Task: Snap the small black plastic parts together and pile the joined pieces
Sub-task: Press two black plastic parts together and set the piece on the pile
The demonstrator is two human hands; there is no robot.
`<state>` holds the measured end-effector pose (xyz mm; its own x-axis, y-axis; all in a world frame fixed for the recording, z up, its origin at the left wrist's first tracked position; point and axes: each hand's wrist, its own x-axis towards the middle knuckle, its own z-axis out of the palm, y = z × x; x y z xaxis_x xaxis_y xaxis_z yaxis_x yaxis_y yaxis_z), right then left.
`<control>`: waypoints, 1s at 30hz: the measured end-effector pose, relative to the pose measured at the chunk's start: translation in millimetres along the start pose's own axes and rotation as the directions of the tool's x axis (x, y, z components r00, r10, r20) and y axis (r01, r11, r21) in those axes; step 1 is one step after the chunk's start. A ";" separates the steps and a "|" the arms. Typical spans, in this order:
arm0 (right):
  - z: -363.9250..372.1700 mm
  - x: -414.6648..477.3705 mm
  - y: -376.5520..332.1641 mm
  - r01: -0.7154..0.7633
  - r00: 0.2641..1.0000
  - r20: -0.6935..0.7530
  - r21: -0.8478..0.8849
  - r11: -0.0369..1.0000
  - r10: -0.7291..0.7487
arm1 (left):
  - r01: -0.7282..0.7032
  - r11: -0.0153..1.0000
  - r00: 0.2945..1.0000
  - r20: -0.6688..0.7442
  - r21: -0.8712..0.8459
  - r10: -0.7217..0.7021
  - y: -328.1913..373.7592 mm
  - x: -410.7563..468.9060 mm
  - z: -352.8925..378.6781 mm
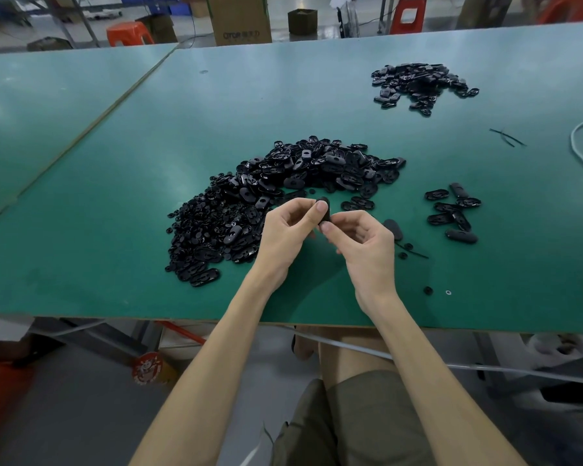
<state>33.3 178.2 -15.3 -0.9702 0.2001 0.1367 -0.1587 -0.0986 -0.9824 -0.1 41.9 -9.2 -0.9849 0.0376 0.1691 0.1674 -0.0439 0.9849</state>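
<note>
Okay, matte green table (pixel 115 230) carried a big glossy heap (pixel 283 183) of black oval shells and round buttons, a smaller pile (pixel 418 84) far right, and a few loose ovals (pixel 451 210) near right. Thumbs and fingers of the left hand (pixel 283 237) and right hand (pixel 364 243) pinched one black part (pixel 324 213) just above the heap's near edge. Fingers hid most of it, so its shape was unreadable.

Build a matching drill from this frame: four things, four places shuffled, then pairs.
Things: 1 held part; 2 big heap; 3 smaller pile; 4 cardboard box.
Places: A far right on the table; B pinched between left hand and right hand; C beyond the table's far edge; D mid-table, just beyond the hands.
Pairs: 1-B, 2-D, 3-A, 4-C.
</note>
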 end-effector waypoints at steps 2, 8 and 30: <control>-1.0 0.4 0.5 -0.005 1.000 -0.016 0.001 1.000 0.005 | -0.007 1.000 1.000 0.028 -0.002 0.007 -0.9 -0.2 -0.5; -1.0 -0.4 0.5 -0.030 0.999 -0.036 0.026 0.999 0.031 | -0.035 0.999 0.996 0.084 -0.037 0.038 -1.3 -1.2 -2.1; -0.7 3.0 4.2 0.007 0.994 -0.112 0.032 0.999 -0.004 | -0.045 0.998 0.991 0.130 0.052 0.038 0.1 -1.3 0.2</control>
<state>29.9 179.1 -19.2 -0.9429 0.3088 0.1252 -0.1716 -0.1279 -0.9768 1.2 42.1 -9.3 -0.9636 0.1653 0.2099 0.2139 0.0067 0.9768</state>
